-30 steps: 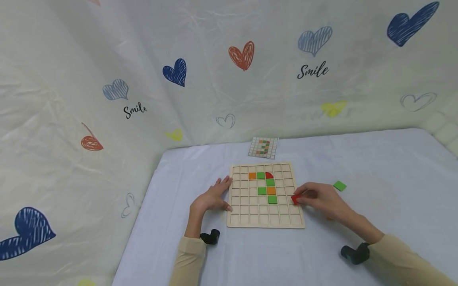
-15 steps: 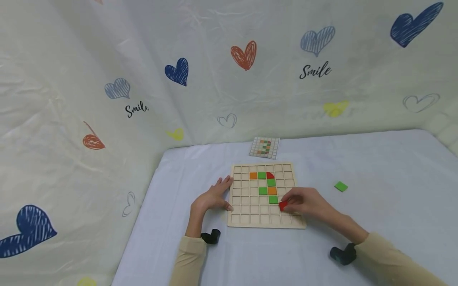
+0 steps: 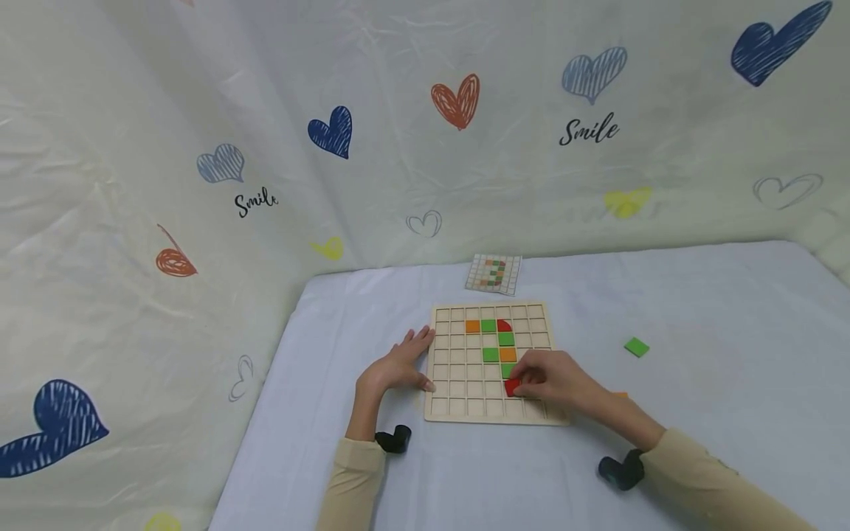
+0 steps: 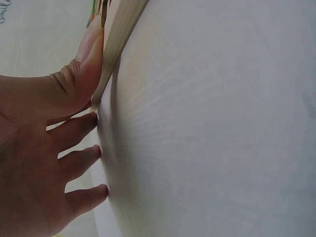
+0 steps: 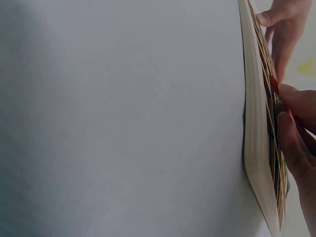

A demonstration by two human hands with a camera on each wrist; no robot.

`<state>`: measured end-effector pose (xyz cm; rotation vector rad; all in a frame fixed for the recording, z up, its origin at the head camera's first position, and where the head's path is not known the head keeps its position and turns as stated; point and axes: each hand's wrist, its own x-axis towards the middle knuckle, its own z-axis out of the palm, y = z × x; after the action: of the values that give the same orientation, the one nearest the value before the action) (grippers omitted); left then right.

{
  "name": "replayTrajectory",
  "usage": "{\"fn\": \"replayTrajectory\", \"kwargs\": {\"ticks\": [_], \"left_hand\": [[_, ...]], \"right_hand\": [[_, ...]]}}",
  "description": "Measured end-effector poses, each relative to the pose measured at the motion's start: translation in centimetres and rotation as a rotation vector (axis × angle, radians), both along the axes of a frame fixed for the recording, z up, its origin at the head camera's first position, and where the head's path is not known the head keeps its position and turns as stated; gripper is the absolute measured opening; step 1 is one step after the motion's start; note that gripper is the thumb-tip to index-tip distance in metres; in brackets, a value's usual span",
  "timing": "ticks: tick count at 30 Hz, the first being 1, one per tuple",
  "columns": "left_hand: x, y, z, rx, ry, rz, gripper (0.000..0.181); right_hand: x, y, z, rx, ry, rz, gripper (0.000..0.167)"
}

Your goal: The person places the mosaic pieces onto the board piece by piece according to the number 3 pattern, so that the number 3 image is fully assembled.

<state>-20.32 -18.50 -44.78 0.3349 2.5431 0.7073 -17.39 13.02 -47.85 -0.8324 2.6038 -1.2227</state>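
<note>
A wooden grid board [image 3: 465, 409] lies on the white cloth, with orange, green and red tiles set in some of its squares. My left hand [image 3: 395, 366] rests at the board's left edge, fingers spread; in the left wrist view its thumb [image 4: 89, 59] touches the board's side. Between thumb and fingers my right hand [image 3: 554, 376] pinches a red tile [image 3: 510, 388], just below the lowest green tile [image 3: 507, 370] of the column. Whether the red tile sits fully in its square cannot be seen. The fingers partly cover both tiles.
Behind the board lies a pattern card [image 3: 493, 274] with a small printed grid. A loose green tile [image 3: 637, 347] is on the cloth to the right. An orange piece [image 3: 620, 394] shows partly behind the right forearm. A printed white backdrop [image 3: 372, 199] rises behind the table.
My right hand has carried the red tile leftward, from the board's right edge to below the lowest green tile. The left hand stays at the board's left edge.
</note>
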Motion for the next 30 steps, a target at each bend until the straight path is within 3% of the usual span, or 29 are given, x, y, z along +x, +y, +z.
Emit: {"fn": "replayTrajectory", "kwargs": {"ticks": [9, 24, 30], "left_hand": [[0.03, 0.11, -0.02, -0.008, 0.004, 0.0, 0.105], [-0.09, 0.14, 0.11, -0.009, 0.002, -0.01, 0.105], [-0.04, 0.07, 0.06, -0.004, -0.001, -0.006, 0.105]], "right_hand": [[0.25, -0.58, 0.19, 0.039, 0.147, 0.03, 0.015], [0.52, -0.63, 0.18, 0.025, 0.233, 0.072, 0.017], [0.44, -0.58, 0.15, 0.02, 0.22, 0.075, 0.017]]}}
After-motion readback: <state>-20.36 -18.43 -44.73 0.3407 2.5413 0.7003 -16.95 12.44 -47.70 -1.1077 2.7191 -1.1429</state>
